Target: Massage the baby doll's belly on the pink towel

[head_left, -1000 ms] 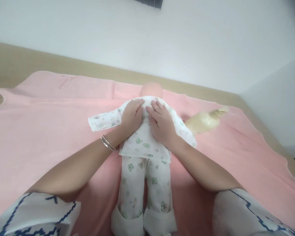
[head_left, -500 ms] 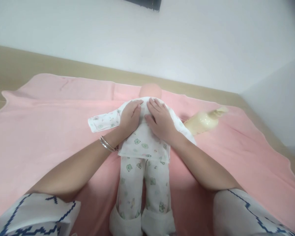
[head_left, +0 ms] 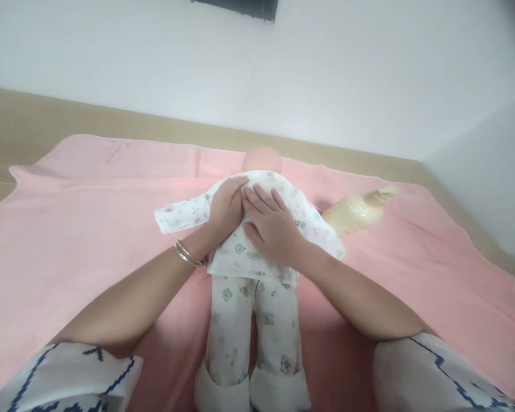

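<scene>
A baby doll (head_left: 262, 159) lies stretched out on a pink blanket, with its smooth pinkish head at the far end. It wears a white shirt (head_left: 260, 266) and white trousers (head_left: 232, 320), both printed with small green figures. My left hand (head_left: 228, 206) rests on the shirt at the left of the upper body, its fingers close together and partly hidden. Flat across the middle of the shirt lies my right hand (head_left: 277, 229), fingers spread, their tips close to the left hand. One sleeve (head_left: 182, 214) extends to the left; the other slopes down to the right.
The pink blanket (head_left: 77, 229) covers most of a wooden surface (head_left: 68, 111). Right of the doll lies a shiny pale yellow object (head_left: 356, 214), blurred, its kind unclear. A white wall (head_left: 347, 74) rises behind, with a dark panel (head_left: 249, 8) at the top.
My right hand has slid left and slightly down the shirt, nearer to my left hand. The left hand stays almost in place. The view has shifted slightly.
</scene>
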Demonstrator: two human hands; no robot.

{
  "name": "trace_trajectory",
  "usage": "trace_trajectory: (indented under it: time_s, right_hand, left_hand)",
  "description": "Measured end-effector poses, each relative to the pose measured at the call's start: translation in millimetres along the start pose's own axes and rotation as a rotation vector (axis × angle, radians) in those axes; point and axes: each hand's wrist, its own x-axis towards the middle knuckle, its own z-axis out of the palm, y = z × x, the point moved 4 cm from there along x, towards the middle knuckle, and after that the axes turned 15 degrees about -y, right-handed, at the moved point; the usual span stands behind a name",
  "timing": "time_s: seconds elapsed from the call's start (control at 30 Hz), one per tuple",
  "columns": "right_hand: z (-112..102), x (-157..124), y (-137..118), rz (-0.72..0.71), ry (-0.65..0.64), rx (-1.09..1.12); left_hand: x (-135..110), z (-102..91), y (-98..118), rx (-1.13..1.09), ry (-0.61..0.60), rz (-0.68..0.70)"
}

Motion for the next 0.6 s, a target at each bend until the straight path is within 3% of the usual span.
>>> trace_trajectory:
  time_s: [0.13,0.3,0.43,0.6]
  right_hand:
    - [-5.2,12.3,27.0,0.053,-0.021,0.069]
    - [-7.8,16.6,47.0,0.250,0.016,0.099]
    - [-2.9,1.6,22.3,0.309,0.037,0.030]
    - [4.2,-12.7,-17.3,0.103,0.026,-0.035]
  left_hand:
    - [-1.3,-0.3,2.1,0.019,-0.020,-0.010]
    - [-2.0,-0.2,3.8,0.046,-0.027,-0.026]
    - [-1.4,-0.3,3.5,0.047,-0.027,-0.030]
    - [-2.4,-1.1,6.0,0.044,-0.019,-0.053]
